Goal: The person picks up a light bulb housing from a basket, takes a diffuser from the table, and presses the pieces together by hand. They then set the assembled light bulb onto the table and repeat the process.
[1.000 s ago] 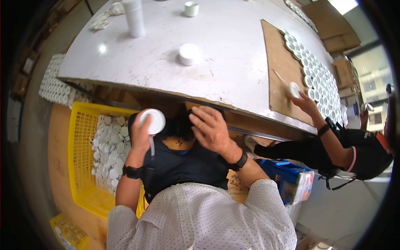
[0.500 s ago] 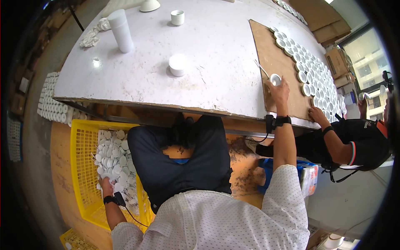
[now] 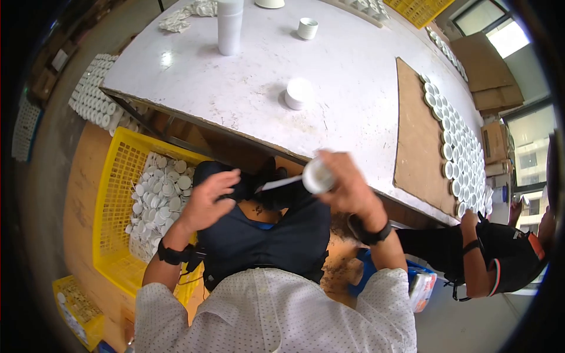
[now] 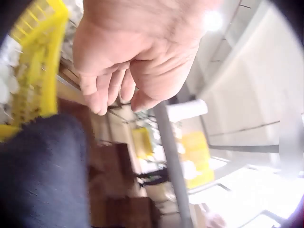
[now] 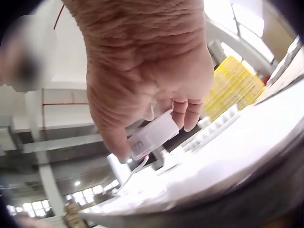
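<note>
My right hand point(image 3: 352, 187) grips a round white cup-like piece point(image 3: 318, 176) with a thin white strip sticking out to its left, above my lap near the table edge. In the right wrist view the hand point(image 5: 152, 80) pinches the white piece point(image 5: 154, 136) between thumb and fingers, and a thin white tail hangs from it. My left hand point(image 3: 207, 202) hovers over my left thigh with nothing in it, fingers spread. The left wrist view shows that hand point(image 4: 140, 57) empty, fingers loosely bent, beside the yellow basket point(image 4: 49, 71).
A yellow basket point(image 3: 106, 226) of white discs stands at my left. The white table point(image 3: 247, 94) bears a white cylinder point(image 3: 230, 29), a white stack point(image 3: 299, 94), a small cup point(image 3: 307, 29) and a brown board point(image 3: 412, 135) beside rows of white cups point(image 3: 450, 132). A person point(image 3: 500, 259) is at the right.
My left hand has risen out of the basket, empty. My right hand has moved left from the brown board to above my lap, with a white piece in it.
</note>
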Available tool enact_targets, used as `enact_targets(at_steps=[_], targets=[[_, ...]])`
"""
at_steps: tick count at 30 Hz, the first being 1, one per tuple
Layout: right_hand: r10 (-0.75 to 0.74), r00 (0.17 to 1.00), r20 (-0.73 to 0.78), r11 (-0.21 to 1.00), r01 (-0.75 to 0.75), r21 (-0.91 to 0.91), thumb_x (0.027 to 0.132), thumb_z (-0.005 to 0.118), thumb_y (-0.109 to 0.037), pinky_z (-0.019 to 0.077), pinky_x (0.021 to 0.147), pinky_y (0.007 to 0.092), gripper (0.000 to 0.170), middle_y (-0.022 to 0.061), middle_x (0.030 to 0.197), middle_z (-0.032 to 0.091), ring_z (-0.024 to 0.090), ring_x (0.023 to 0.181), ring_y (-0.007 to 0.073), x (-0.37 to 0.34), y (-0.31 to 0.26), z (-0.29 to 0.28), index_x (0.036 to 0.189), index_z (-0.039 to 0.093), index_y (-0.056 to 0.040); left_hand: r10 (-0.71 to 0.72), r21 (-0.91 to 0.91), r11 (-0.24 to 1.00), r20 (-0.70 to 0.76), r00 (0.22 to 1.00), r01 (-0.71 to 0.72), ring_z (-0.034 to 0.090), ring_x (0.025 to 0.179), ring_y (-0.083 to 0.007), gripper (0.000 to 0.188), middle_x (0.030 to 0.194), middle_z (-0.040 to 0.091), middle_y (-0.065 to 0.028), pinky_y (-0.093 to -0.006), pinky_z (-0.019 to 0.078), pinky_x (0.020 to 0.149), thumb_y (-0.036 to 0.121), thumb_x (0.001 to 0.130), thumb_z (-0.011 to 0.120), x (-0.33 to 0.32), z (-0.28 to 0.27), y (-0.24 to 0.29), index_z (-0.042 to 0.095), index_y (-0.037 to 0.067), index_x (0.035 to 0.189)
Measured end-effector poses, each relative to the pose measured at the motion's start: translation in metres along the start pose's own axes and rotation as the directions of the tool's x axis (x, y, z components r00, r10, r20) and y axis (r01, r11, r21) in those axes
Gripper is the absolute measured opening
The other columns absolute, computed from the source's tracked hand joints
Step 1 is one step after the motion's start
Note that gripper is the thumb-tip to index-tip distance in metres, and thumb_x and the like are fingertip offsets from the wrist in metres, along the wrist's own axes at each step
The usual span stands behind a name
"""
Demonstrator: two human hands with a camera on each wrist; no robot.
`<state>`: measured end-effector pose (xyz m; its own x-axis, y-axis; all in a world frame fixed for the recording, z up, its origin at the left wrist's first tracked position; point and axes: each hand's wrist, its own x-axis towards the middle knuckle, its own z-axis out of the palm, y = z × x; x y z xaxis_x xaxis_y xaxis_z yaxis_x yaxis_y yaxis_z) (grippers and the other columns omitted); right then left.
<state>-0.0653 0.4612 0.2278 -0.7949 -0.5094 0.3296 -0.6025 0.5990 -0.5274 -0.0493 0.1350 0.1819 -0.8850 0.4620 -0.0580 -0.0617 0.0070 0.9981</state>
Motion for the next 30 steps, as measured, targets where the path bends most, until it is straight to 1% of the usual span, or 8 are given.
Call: enact_targets(at_steps=[2,4,8,11,13,17,23,30], targets=[[-0.131,0.987,0.097,0.990,0.126,0.061,0.059,0.075,-0.010,0.0437,0.086,0.0375,0.076,0.0133,0.120,0.051,0.052,0.099,0.0308,0.015,-0.027,0.022,0.127,0.043,-0.0081,-0.037,-0.037,0.998,0.205,0.978,0.046,0.039,0.124,-0.0244,0.067,0.135,0.036,-0.0164,-0.0337,0.0373,0.098,-0.006,0.074,0.056,0.015,0.022,0.009,0.028,0.001,0.133],[-0.204,0.966,0.159,0.974,0.184,0.135,0.057,0.076,-0.011,0.0436,0.088,0.0369,0.079,0.0110,0.123,0.049,0.050,0.101,0.0297,0.023,-0.042,0.038,0.128,0.042,-0.0094,-0.024,-0.414,0.895,0.327,0.945,0.166,0.036,0.125,-0.0217,0.072,0.136,0.034,-0.0139,-0.0339,0.0334,0.101,-0.007,0.072,0.057,0.022,0.043,-0.005,0.023,0.002,0.135],[-0.241,0.933,0.268,0.964,0.198,0.176,0.058,0.077,-0.014,0.0423,0.090,0.0364,0.081,0.0115,0.129,0.043,0.048,0.104,0.0312,0.032,-0.049,0.051,0.130,0.040,-0.0090,-0.052,-0.119,0.988,0.318,0.947,0.095,0.038,0.121,-0.0194,0.081,0.129,0.039,-0.0116,-0.0333,0.0322,0.102,-0.004,0.069,0.064,0.014,0.046,-0.021,0.020,0.002,0.137],[-0.229,0.957,0.179,0.938,0.168,0.302,0.056,0.080,-0.017,0.0405,0.091,0.0375,0.077,0.0159,0.122,0.049,0.049,0.106,0.0338,0.051,-0.043,0.040,0.125,0.046,-0.0061,0.002,-0.448,0.890,0.185,0.983,0.082,0.045,0.116,-0.0216,0.079,0.127,0.041,-0.0119,-0.0325,0.0406,0.096,-0.007,0.070,0.064,-0.001,0.044,-0.018,0.021,0.003,0.136],[0.237,0.969,0.062,0.925,-0.245,0.290,0.063,0.079,-0.018,0.0473,0.076,0.0339,0.057,0.0127,0.105,0.058,0.057,0.087,0.0237,0.064,-0.020,0.031,0.111,0.055,-0.0022,-0.119,-0.557,0.808,0.162,0.980,0.190,0.052,0.108,-0.0212,0.079,0.123,0.046,-0.0113,-0.0332,0.0477,0.089,-0.007,0.070,0.067,-0.010,0.038,-0.017,0.024,0.003,0.135],[0.587,0.749,-0.308,0.809,-0.519,0.277,0.077,0.069,-0.021,0.0473,0.064,0.0258,0.044,0.0073,0.077,0.059,0.055,0.070,0.0141,0.112,0.075,0.031,0.110,0.056,0.0050,-0.146,-0.552,0.808,0.147,0.978,0.204,0.054,0.104,-0.0206,0.075,0.119,0.049,-0.0110,-0.0345,0.0501,0.087,-0.009,0.069,0.066,-0.023,0.040,-0.031,0.029,0.000,0.133],[0.738,0.667,-0.104,0.618,-0.606,0.502,0.078,0.069,-0.025,0.0437,0.058,0.0225,0.047,0.0060,0.078,0.059,0.055,0.070,0.0118,0.134,0.101,0.036,0.112,0.056,0.0053,-0.160,-0.546,0.811,0.139,0.977,0.210,0.054,0.105,-0.0203,0.073,0.119,0.049,-0.0104,-0.0346,0.0497,0.087,-0.009,0.068,0.066,-0.033,0.039,-0.041,0.030,0.000,0.131],[0.787,0.583,-0.203,0.546,-0.506,0.667,0.078,0.068,-0.021,0.0442,0.057,0.0235,0.040,0.0057,0.080,0.060,0.053,0.067,0.0102,0.122,0.109,0.039,0.107,0.058,0.0050,-0.170,-0.559,0.798,0.154,0.973,0.228,0.054,0.103,-0.0202,0.074,0.117,0.049,-0.0103,-0.0346,0.0498,0.087,-0.006,0.068,0.068,-0.035,0.038,-0.049,0.030,-0.001,0.131]])
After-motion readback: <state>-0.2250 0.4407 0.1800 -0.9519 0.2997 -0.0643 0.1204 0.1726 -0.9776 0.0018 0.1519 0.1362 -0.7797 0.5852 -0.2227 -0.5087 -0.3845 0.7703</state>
